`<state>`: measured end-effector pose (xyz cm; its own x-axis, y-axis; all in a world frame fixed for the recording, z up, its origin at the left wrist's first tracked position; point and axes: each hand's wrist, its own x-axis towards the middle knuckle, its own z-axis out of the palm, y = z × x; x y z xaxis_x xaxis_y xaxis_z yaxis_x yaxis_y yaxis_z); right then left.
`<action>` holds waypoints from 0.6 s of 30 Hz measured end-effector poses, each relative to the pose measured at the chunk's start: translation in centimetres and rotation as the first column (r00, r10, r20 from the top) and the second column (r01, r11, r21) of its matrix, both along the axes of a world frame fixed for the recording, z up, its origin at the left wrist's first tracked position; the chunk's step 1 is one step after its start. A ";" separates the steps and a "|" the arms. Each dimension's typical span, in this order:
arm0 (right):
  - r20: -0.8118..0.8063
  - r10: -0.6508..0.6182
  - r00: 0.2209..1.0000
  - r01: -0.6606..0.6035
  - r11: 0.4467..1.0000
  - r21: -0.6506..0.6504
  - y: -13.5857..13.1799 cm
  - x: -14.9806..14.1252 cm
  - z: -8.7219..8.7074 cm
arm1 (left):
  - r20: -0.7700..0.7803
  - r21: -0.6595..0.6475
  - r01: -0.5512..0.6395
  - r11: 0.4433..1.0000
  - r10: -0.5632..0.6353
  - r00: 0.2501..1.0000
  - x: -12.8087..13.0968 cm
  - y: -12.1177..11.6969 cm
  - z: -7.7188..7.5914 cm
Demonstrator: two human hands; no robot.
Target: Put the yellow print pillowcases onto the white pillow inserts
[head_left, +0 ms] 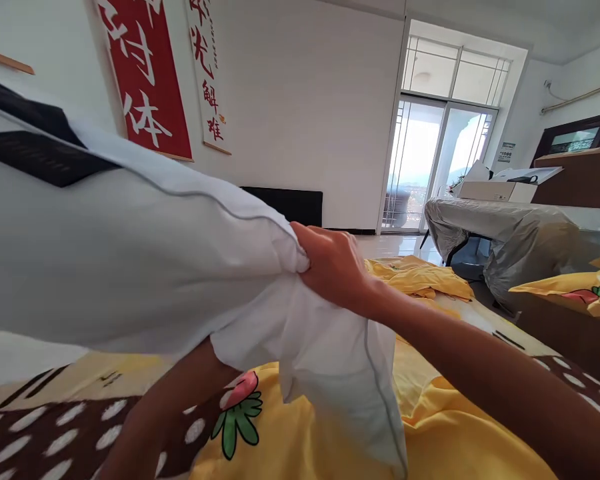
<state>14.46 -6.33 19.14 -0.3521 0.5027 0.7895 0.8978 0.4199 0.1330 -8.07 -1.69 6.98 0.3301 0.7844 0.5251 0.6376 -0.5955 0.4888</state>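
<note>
A white pillow [145,267] with grey piping and a black label [50,157] stretches from the left edge to the middle of the view. My right hand [333,263] is closed around a gathered fold of it, near the piped edge. Beyond that grip, a limp white end [350,380] hangs down over yellow cloth [300,443] printed with a pink and green motif. My left forearm [175,400] reaches up beneath the pillow; the white fabric hides that hand and its fingers.
Below lies a bedspread with a brown, white-spotted band [60,433]. More yellow cloth [420,277] is spread farther back, and a yellow printed piece [575,290] sits at the right. A plastic-covered table [505,213] bears boxes [575,177]. Behind are glass doors [430,160].
</note>
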 end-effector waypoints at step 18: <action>0.462 -0.487 0.741 0.323 0.862 0.391 -4.2 28.7 7.1 | 0.056 0.250 -0.121 0.961 0.111 0.992 0.7 -0.5 1.8</action>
